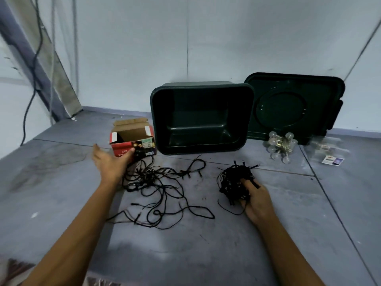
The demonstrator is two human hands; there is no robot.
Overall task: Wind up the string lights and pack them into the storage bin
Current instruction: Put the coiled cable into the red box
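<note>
Head view puts the right hand (257, 201) low on the floor with its fingers curled into a wound bundle (235, 183) of black string lights, a tight knot of cord with small lamp ends poking out on all sides. The left hand (112, 162) reaches forward with fingers straight and spread, gripping nothing that I can make out; its thumb is at the front face of an opened cardboard box (132, 137), though whether it touches the box or the cord just below it is hard to tell. Between the two hands, a loose tangle (156, 186) of the same black cord sprawls over the grey floor (206, 254), one end running up toward the box. Beyond that sits the storage bin (156, 120), dark green, tipped so that its mouth faces the camera, and no lights show inside it. Its lid (292, 106) leans against the wall just to the right, and a cluster of clear bulbs (280, 146) lies on the floor in front of the lid, with small packets (332, 158) a little further right. By my reading the job is partway through: part of the cord is coiled, much of it lies unwound, and nothing has been packed yet.
</note>
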